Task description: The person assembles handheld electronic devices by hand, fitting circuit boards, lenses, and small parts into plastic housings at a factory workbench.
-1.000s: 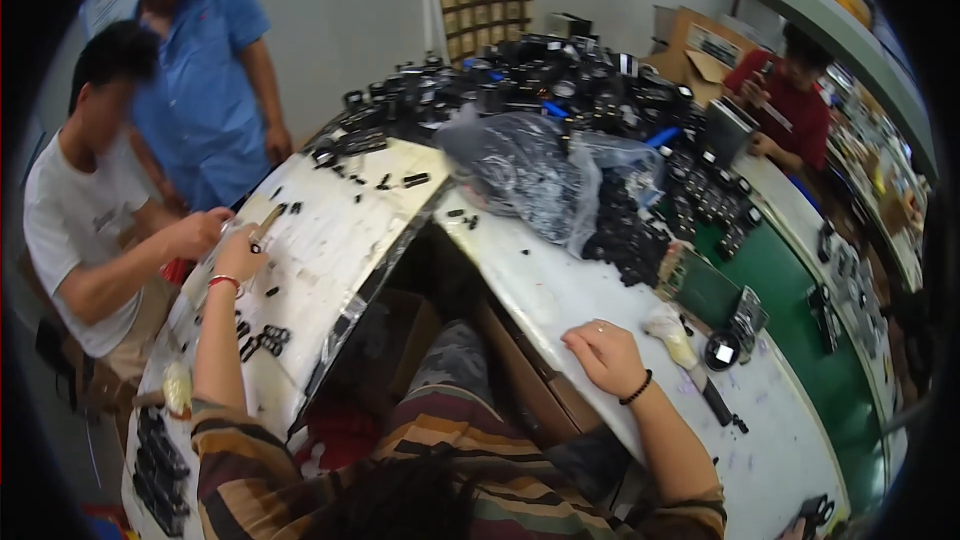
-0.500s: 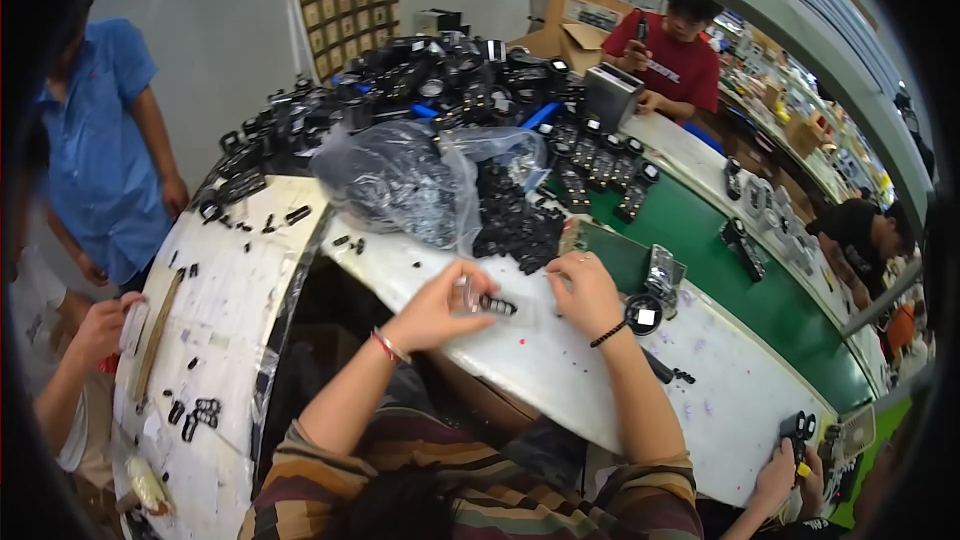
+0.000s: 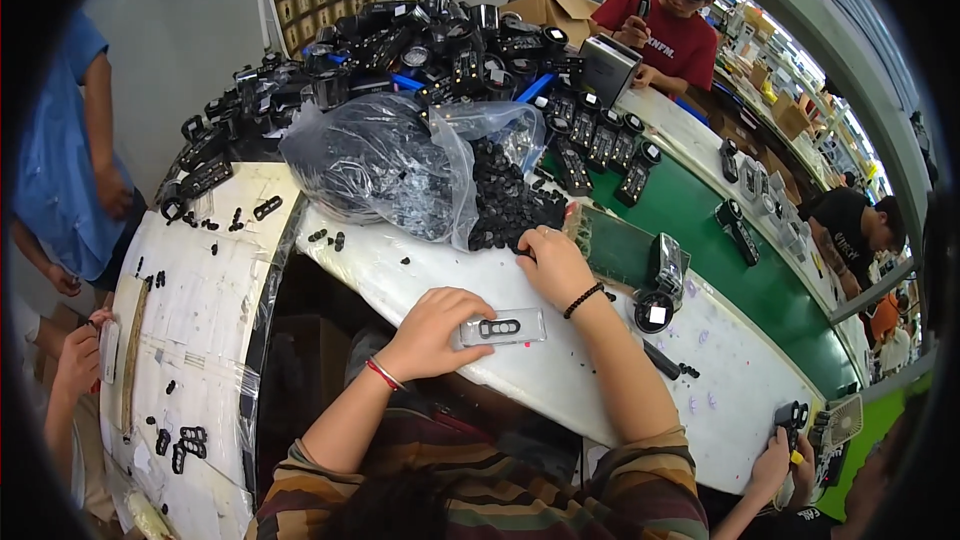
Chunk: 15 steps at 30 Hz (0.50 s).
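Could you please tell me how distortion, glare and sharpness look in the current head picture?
In the head view, the green tabletop curves and the picture's corners fall to black; highlights glint on the plastic bag; the left hand and clear case look reasonably sharp.

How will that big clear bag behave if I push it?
The bag would probably slump, its film being thin and creased. It's likely heavy, looking bulged and full. It may spill, since black pieces lie loose by its open-looking end.

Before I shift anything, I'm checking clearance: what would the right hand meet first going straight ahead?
The right hand would likely meet the heap of small black parts first; contact is unclear.
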### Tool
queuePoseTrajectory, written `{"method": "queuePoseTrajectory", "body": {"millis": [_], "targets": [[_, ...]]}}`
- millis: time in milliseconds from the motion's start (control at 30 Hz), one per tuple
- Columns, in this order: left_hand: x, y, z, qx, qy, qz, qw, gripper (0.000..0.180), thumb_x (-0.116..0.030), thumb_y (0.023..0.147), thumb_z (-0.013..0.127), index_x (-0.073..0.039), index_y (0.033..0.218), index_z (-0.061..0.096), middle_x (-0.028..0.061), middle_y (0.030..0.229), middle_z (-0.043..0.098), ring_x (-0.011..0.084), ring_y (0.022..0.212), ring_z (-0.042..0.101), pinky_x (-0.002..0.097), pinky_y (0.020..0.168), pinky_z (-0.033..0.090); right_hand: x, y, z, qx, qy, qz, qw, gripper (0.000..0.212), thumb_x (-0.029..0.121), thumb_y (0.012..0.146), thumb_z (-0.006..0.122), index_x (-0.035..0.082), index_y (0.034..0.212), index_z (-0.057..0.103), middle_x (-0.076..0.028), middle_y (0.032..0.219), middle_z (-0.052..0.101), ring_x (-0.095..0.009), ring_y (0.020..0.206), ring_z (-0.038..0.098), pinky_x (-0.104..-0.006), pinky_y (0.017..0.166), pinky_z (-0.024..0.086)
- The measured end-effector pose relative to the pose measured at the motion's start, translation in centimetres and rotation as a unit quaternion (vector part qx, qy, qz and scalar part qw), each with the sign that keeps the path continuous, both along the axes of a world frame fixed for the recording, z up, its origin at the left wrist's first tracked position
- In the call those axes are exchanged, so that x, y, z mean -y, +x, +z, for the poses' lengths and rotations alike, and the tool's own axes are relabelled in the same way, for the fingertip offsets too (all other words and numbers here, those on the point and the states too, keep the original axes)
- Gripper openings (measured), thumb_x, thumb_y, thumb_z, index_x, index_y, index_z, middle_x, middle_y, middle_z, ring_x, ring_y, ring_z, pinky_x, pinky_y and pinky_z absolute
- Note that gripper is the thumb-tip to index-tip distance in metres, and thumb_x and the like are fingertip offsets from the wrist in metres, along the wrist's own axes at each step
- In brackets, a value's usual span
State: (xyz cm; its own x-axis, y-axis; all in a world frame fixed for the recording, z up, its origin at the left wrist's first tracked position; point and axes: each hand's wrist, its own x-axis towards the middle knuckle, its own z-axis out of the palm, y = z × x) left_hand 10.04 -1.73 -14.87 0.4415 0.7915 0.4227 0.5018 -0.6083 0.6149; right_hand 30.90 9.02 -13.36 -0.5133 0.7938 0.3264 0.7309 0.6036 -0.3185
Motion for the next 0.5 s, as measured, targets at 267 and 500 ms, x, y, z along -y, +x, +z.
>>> {"method": "queuePoseTrajectory", "body": {"millis": [267,500], "targets": [[-0.2,0.1,-0.1,0.001,-0.003,0.004,1.000,0.039,-0.026,0.071,0.075,-0.012,0.105,0.060,0.0038,0.104,0.060,0.0249,0.101,0.054,0.0349,0.090,0.040,1.0,1.4,0.1,-0.042,0.044,0.066,0.996,0.015,0.002,0.079,0.058,0.002,0.094,0.063,-0.014,0.087,0.058,-0.030,0.081,0.058,-0.0372,0.075,0.048],[0.0,-0.1,-0.1,0.005,0.006,0.014,1.000,0.040,-0.027,0.070,0.075,-0.013,0.105,0.060,0.0045,0.102,0.059,0.0253,0.099,0.055,0.0353,0.088,0.040,8.0,0.6,0.7,-0.280,-0.250,0.044,0.926,0.012,0.001,0.083,0.062,0.002,0.095,0.063,-0.005,0.089,0.061,-0.014,0.085,0.060,-0.0239,0.076,0.049]]}}
